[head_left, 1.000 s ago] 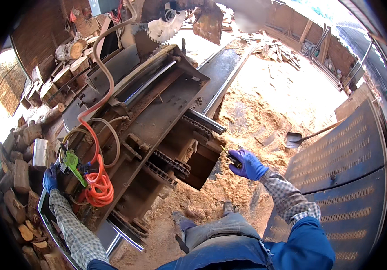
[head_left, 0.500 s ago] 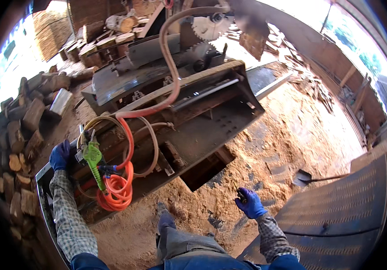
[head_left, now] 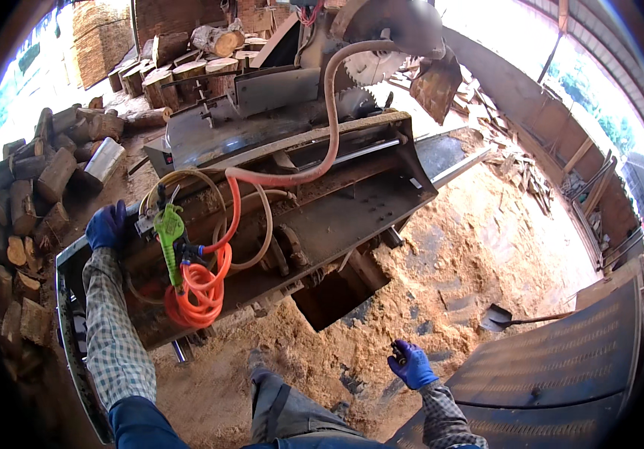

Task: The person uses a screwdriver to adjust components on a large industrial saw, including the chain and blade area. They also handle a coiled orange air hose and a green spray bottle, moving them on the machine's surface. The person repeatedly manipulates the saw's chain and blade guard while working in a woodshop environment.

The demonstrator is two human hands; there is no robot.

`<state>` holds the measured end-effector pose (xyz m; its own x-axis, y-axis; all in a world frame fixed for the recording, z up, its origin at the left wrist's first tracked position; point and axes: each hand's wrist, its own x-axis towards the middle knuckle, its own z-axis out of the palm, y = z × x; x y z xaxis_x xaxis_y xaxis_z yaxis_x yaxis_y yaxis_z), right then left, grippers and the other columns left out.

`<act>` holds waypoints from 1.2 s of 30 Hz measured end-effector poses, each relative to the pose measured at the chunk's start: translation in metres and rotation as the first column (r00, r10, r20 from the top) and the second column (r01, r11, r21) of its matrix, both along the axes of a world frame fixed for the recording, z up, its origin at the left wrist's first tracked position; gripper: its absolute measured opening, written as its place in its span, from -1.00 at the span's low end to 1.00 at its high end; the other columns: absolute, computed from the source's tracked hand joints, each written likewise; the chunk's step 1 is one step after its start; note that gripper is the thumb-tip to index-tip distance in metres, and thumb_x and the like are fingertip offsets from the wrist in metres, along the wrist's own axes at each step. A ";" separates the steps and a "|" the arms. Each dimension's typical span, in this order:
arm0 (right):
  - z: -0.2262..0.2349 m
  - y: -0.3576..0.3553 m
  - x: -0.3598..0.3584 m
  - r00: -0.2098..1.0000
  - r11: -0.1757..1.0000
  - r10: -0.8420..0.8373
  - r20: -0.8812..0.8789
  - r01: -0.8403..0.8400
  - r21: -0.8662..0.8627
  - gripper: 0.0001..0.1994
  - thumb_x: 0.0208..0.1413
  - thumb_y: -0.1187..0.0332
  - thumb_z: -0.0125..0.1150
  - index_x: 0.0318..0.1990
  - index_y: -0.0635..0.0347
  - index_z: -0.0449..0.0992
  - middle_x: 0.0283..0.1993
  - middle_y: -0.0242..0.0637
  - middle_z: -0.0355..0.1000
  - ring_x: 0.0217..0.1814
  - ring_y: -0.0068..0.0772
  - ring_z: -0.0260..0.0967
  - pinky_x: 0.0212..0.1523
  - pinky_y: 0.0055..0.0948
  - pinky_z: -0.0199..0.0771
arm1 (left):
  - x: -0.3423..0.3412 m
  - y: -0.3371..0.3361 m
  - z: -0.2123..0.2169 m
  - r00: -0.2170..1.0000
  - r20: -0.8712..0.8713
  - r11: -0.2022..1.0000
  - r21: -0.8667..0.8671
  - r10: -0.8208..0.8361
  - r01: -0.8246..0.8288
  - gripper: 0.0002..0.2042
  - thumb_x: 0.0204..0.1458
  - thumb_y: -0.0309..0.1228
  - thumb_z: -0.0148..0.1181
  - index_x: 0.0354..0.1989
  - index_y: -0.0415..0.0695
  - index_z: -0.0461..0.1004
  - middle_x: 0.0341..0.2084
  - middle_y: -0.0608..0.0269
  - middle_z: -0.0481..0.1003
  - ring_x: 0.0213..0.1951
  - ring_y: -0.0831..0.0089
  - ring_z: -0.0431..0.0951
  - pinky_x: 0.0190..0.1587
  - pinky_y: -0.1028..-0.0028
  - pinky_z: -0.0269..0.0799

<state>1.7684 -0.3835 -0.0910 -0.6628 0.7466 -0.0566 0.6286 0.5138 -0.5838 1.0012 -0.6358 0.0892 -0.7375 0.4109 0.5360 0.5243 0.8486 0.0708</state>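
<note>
My left hand [head_left: 106,226], in a blue glove, is closed over the upper left end of the long metal machine trough [head_left: 382,193]; its fingertips are partly hidden. Just right of it, a green air blow gun [head_left: 169,238] hangs nozzle down at the trough. Below the gun dangles a coiled orange air hose [head_left: 201,295]. My right hand [head_left: 415,365], also gloved in blue, is held out over the sawdust, apart from the machine. Its fingers are closed around a small dark object [head_left: 397,355] with a yellowish part, too small to name.
Toothed circular saw blades [head_left: 370,69] stand at the machine's far side. Split logs [head_left: 56,176] are piled on the left. Sawdust [head_left: 479,239] covers the floor, where a shovel [head_left: 497,318] lies. A slotted dark metal panel [head_left: 546,367] stands at the lower right.
The trough has tilted, and more of its underside shows below. The gun and coiled hose have shifted slightly right in view. My left hand stays on the trough; my right hand has dropped slightly.
</note>
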 end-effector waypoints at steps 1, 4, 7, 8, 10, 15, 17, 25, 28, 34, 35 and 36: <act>-0.003 -0.007 -0.005 1.000 1.000 -0.003 -0.014 0.003 0.031 -0.52 0.06 0.20 0.46 0.10 0.25 0.55 -0.15 0.04 0.59 -0.13 0.11 0.55 -0.09 -0.07 0.56 | -0.008 0.001 -0.008 1.000 -0.007 1.000 0.023 -0.011 0.011 -0.47 0.30 0.10 0.06 -0.47 -0.09 0.65 -0.44 -0.09 0.61 -0.29 -0.08 0.65 -0.23 0.01 0.49; -0.026 -0.024 -0.019 0.999 0.996 -0.026 -0.026 0.028 0.081 -0.53 0.09 0.25 0.44 0.08 0.35 0.55 -0.11 0.11 0.59 -0.08 0.16 0.58 -0.04 -0.10 0.59 | -0.036 0.006 -0.031 1.000 0.017 0.999 0.040 -0.002 0.001 -0.43 0.29 0.16 0.05 -0.43 -0.11 0.67 -0.40 -0.10 0.63 -0.27 -0.08 0.66 -0.19 0.02 0.53; -0.049 -0.045 -0.051 0.999 0.995 -0.021 -0.046 0.025 0.094 -0.54 0.10 0.26 0.44 0.08 0.37 0.55 -0.10 0.09 0.60 -0.08 0.09 0.60 -0.03 -0.16 0.60 | -0.077 0.010 -0.055 0.999 -0.027 0.995 0.096 -0.018 0.020 -0.41 0.26 0.21 0.05 -0.38 -0.11 0.70 -0.37 -0.13 0.64 -0.23 -0.09 0.67 -0.15 0.03 0.55; -0.053 -0.054 -0.063 0.996 0.997 -0.062 -0.063 0.065 0.034 -0.53 0.10 0.30 0.44 0.11 0.38 0.54 -0.10 0.04 0.61 -0.07 -0.01 0.61 -0.03 -0.21 0.60 | -0.096 0.013 -0.067 1.000 0.007 0.996 0.086 -0.004 0.003 -0.38 0.26 0.24 0.02 -0.35 -0.10 0.71 -0.34 -0.14 0.64 -0.21 -0.09 0.67 -0.13 0.02 0.55; -0.061 -0.075 -0.084 0.984 0.991 -0.127 -0.126 0.122 -0.047 -0.53 0.09 0.33 0.44 0.13 0.37 0.53 -0.10 0.00 0.62 -0.07 -0.08 0.62 -0.03 -0.23 0.60 | -0.129 0.019 -0.076 0.996 0.087 0.999 0.027 0.018 -0.021 -0.33 0.25 0.30 -0.05 -0.31 -0.10 0.71 -0.29 -0.14 0.65 -0.18 -0.08 0.68 -0.10 0.01 0.55; -0.092 -0.129 -0.084 0.976 0.980 -0.197 -0.087 0.193 -0.053 -0.52 0.09 0.32 0.42 0.13 0.35 0.51 -0.12 -0.03 0.60 -0.07 -0.03 0.59 -0.02 -0.15 0.58 | -0.150 0.027 -0.090 0.991 0.124 0.998 0.024 -0.055 0.052 -0.27 0.27 0.34 -0.17 -0.34 -0.10 0.68 -0.30 -0.13 0.65 -0.14 -0.09 0.65 -0.03 -0.01 0.50; -0.112 -0.144 -0.081 0.976 0.978 -0.208 -0.065 0.209 0.009 -0.52 0.08 0.31 0.42 0.13 0.35 0.51 -0.14 -0.05 0.61 -0.09 -0.05 0.60 -0.01 -0.17 0.59 | -0.153 0.028 -0.078 0.971 0.226 0.997 -0.002 -0.070 0.072 -0.29 0.28 0.34 -0.18 -0.18 -0.09 0.66 -0.19 -0.12 0.65 -0.06 -0.09 0.64 0.04 0.01 0.47; -0.111 -0.186 -0.120 0.975 0.986 -0.167 -0.147 0.168 -0.007 -0.59 0.12 0.35 0.39 0.08 0.36 0.53 -0.18 -0.12 0.60 -0.16 -0.15 0.57 -0.07 -0.27 0.57 | -0.133 -0.042 -0.067 0.924 0.171 0.897 -0.236 -0.341 0.374 -0.35 0.29 0.18 0.00 0.32 -0.10 0.44 0.11 -0.23 0.54 0.21 -0.02 0.53 0.26 0.07 0.38; -0.098 -0.206 -0.133 0.963 0.991 -0.132 -0.235 0.135 -0.006 -0.62 0.12 0.39 0.38 0.06 0.37 0.53 -0.22 -0.13 0.57 -0.20 -0.17 0.54 -0.11 -0.28 0.55 | -0.066 -0.108 -0.016 0.829 0.511 0.793 -0.398 -0.227 0.462 -0.43 0.27 0.10 0.10 0.22 -0.12 0.49 0.08 -0.18 0.56 0.13 -0.05 0.56 0.20 0.09 0.42; -0.122 -0.282 -0.150 0.946 0.987 -0.004 -0.326 0.056 0.151 -0.52 0.09 0.38 0.42 0.17 0.33 0.49 -0.05 -0.03 0.57 -0.09 -0.03 0.53 -0.07 -0.18 0.54 | -0.018 -0.285 -0.062 0.803 0.434 0.787 -0.278 -0.409 0.551 -0.54 0.19 0.03 0.25 0.06 -0.08 0.62 0.07 -0.05 0.60 0.28 -0.05 0.45 0.34 0.06 0.33; -0.128 -0.296 -0.155 0.955 0.979 0.070 -0.287 -0.010 0.205 -0.52 0.07 0.38 0.43 0.15 0.29 0.48 -0.12 -0.08 0.57 -0.13 -0.02 0.52 -0.11 -0.17 0.54 | -0.015 -0.304 -0.081 0.805 0.364 0.807 -0.197 -0.467 0.557 -0.58 0.18 -0.04 0.28 0.05 -0.08 0.64 0.15 -0.04 0.55 0.35 -0.08 0.35 0.41 0.06 0.24; -0.123 -0.316 -0.161 0.965 0.991 0.096 -0.245 -0.068 0.118 -0.55 0.06 0.37 0.43 0.11 0.26 0.49 -0.17 -0.12 0.56 -0.15 -0.03 0.53 -0.13 -0.16 0.54 | -0.012 -0.318 -0.101 0.801 0.287 0.810 -0.120 -0.526 0.575 -0.62 0.16 -0.11 0.31 0.03 -0.08 0.65 0.22 -0.03 0.51 0.43 -0.11 0.25 0.47 0.06 0.16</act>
